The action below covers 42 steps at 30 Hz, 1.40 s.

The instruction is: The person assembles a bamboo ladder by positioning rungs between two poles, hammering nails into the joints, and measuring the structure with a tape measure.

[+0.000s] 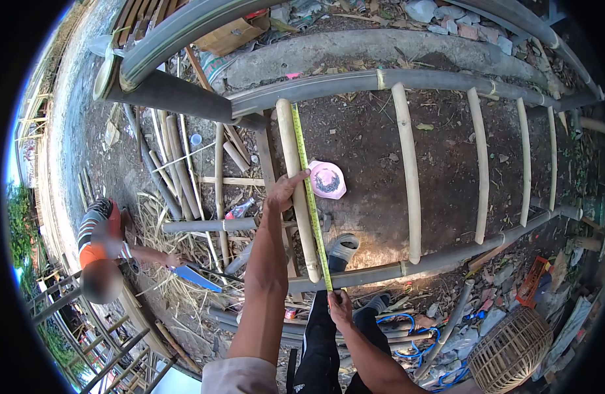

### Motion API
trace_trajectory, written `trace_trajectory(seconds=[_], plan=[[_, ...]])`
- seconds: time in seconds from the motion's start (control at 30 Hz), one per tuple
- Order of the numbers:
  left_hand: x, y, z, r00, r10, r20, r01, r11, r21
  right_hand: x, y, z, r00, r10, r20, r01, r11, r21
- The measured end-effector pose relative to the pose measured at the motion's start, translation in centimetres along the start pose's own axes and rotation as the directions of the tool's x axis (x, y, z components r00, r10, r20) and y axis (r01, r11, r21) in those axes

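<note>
A yellow tape measure [307, 172] is stretched along a pale bamboo pole [292, 150] that lies across two thicker grey-green bamboo rails. My left hand [286, 190] is closed around that pole, with a finger reaching over to the tape blade. Near the lower rail [375, 272], my right hand [340, 307] grips the near end of the tape measure; its case is mostly hidden by the fingers. A pink plastic bowl [326, 180] holding small dark pieces, perhaps nails, sits on the ground just right of the tape.
Several more bamboo crosspieces [408, 174] span the rails to the right. At left, another person [105, 236] holds a blue-handled saw [201, 278]. Cut bamboo and shavings litter the ground there. A woven basket [510, 351] and an orange crate [534, 281] stand lower right.
</note>
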<state>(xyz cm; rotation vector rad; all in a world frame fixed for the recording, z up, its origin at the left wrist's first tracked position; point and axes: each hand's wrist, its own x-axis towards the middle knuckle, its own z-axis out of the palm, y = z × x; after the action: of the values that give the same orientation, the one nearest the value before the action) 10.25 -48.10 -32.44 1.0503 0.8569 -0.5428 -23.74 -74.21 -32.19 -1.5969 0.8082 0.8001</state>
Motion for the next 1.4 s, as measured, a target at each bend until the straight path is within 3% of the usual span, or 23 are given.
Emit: trace_trajectory(seconds=[0.1,0.23,0.37,0.47,0.57,0.6,0.77,0.9,0.93,1.03,1.23,1.27,1.4], plan=[[-0.4,0.6,0.3,1.000,-0.021,0.005,0.021,1.000,0.001,-0.3,-0.5,-0.1,0.997,0.027,0.068,-0.038,0.986,0.162],[-0.2,0.1,0.1,0.999,-0.027,0.031,0.028,0.999,-0.033,-0.7,-1.6,0.0,0.999,0.016,0.041,-0.020,0.994,0.105],[0.6,-0.5,-0.5,0.998,-0.018,0.062,0.020,0.999,-0.039,-1.1,-2.5,-0.2,0.994,0.092,0.057,-0.099,0.988,0.121],[-1.0,0.5,0.6,1.000,0.007,-0.004,-0.007,0.999,0.052,-0.6,-2.2,0.1,0.994,0.101,0.043,-0.105,0.990,0.095],[-1.1,-0.5,0.7,0.990,0.132,-0.060,-0.126,0.988,0.087,-0.9,-2.1,-0.1,0.997,0.063,0.044,-0.066,0.995,0.071],[-0.7,-1.5,1.0,0.967,0.236,-0.094,-0.230,0.971,0.064,-0.8,-2.5,-0.1,0.997,0.058,0.042,-0.061,0.996,0.063],[0.3,-3.4,0.7,0.924,0.329,-0.194,-0.286,0.933,0.219,0.2,-1.0,0.1,0.998,0.052,-0.022,-0.053,0.997,-0.058],[-0.1,-4.5,1.0,0.894,0.354,-0.274,-0.254,0.905,0.340,-0.3,-1.0,0.2,1.000,0.029,-0.009,-0.029,1.000,-0.011],[0.3,-5.3,0.8,0.879,0.410,-0.242,-0.336,0.894,0.296,-0.5,-1.6,0.0,1.000,0.025,0.001,-0.025,1.000,-0.013],[-1.0,-5.1,1.5,0.883,0.363,-0.297,-0.272,0.913,0.305,0.4,-0.4,0.0,0.998,0.057,0.013,-0.056,0.997,-0.044],[-1.0,-6.4,0.7,0.871,0.397,-0.290,-0.263,0.874,0.408,-0.2,-0.9,0.0,0.996,0.078,0.047,-0.084,0.985,0.148],[-1.8,-6.0,1.1,0.883,0.375,-0.282,-0.253,0.887,0.386,-1.1,-2.7,-0.2,0.981,0.179,0.075,-0.188,0.973,0.133],[-0.5,-7.1,-0.5,0.941,0.293,-0.167,-0.225,0.915,0.336,-1.0,-3.0,-0.5,0.993,0.112,0.023,-0.114,0.980,0.163]])
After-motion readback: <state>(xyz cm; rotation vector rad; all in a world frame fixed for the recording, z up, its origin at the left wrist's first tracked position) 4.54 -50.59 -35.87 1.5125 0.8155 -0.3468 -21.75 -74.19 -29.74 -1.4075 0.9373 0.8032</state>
